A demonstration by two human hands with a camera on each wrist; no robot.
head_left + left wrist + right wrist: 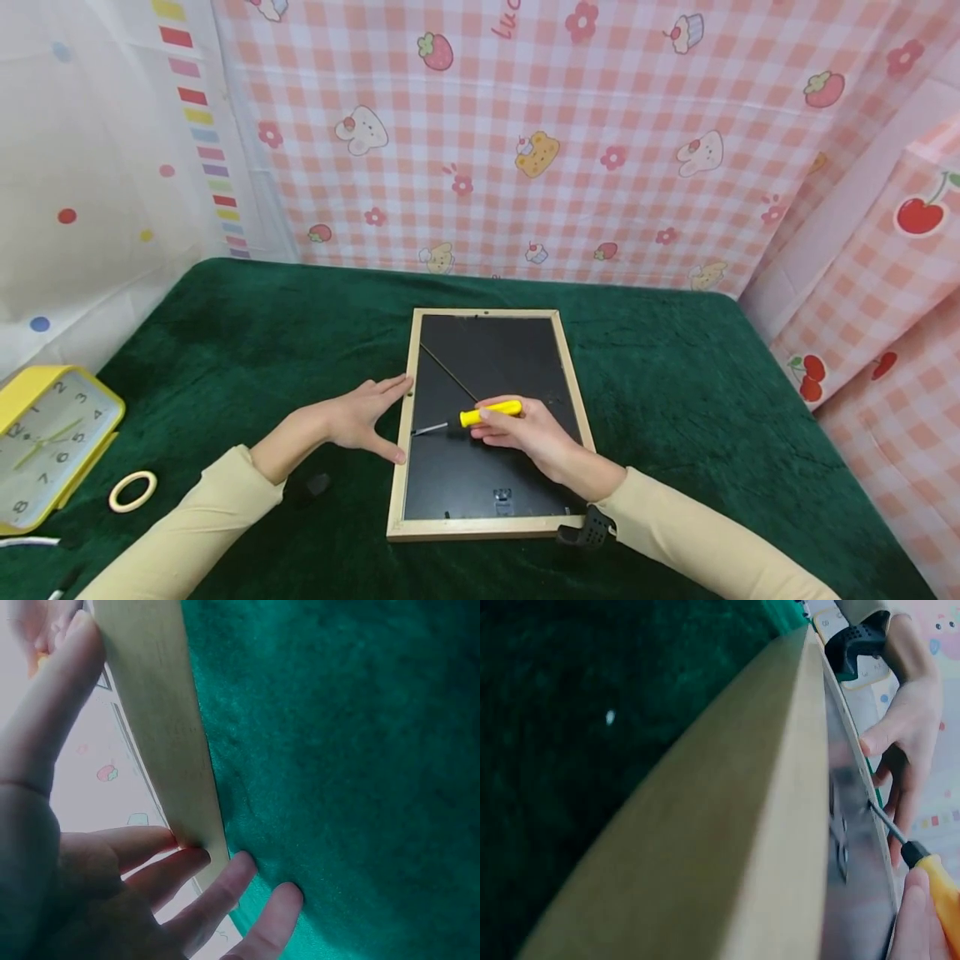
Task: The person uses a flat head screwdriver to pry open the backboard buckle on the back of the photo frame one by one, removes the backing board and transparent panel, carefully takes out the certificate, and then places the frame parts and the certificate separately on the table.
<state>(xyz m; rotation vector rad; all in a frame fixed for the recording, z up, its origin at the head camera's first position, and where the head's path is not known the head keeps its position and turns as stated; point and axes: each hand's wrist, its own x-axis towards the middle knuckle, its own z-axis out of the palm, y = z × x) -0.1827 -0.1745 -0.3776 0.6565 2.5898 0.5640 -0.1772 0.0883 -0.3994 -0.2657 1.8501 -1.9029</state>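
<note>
A pale wooden picture frame (480, 528) lies on the green cloth with its black backing board (495, 358) facing up. My right hand (536, 437) grips a screwdriver (491, 413) by its yellow handle. Its metal tip meets the inner edge of the left rail, beside a small dark tab; the right wrist view also shows the screwdriver (937, 885) slanting to that edge. Thumb and fingers spread, my left hand (356, 417) rests on the left rail. In the left wrist view, two fingertips touch the rail (157, 712) and two others lie past it, over the cloth.
A yellow clock (52, 458) stands at the left, beside a cream ring (132, 492). A small dark object (318, 483) lies near my left forearm. A white stick-like thing (30, 542) lies at lower left. Pink checked fabric (480, 167) hangs behind the table.
</note>
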